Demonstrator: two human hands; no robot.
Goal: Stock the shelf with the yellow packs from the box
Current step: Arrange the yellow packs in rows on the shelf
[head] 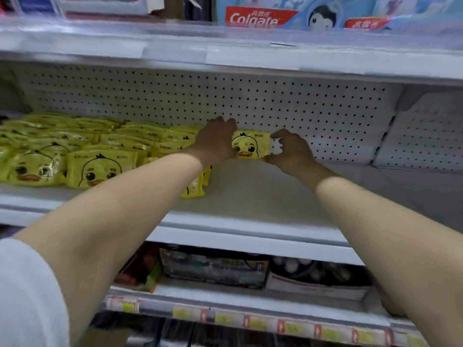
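A yellow pack (250, 146) with a duck face stands upright near the back of the white shelf (250, 196), held between both hands. My left hand (218, 141) grips its left edge, fingers curled over the top. My right hand (290, 152) pinches its right edge. Several more yellow packs (97, 169) fill the left part of the same shelf in rows. Another yellow pack (194, 190) stands partly hidden under my left forearm. The box is not in view.
A white pegboard back wall (300, 108) closes the shelf. The upper shelf holds Colgate toothpaste boxes (260, 17). A lower shelf (250, 304) carries dark packaged goods and price tags. A white sleeve (27, 296) shows at the bottom left.
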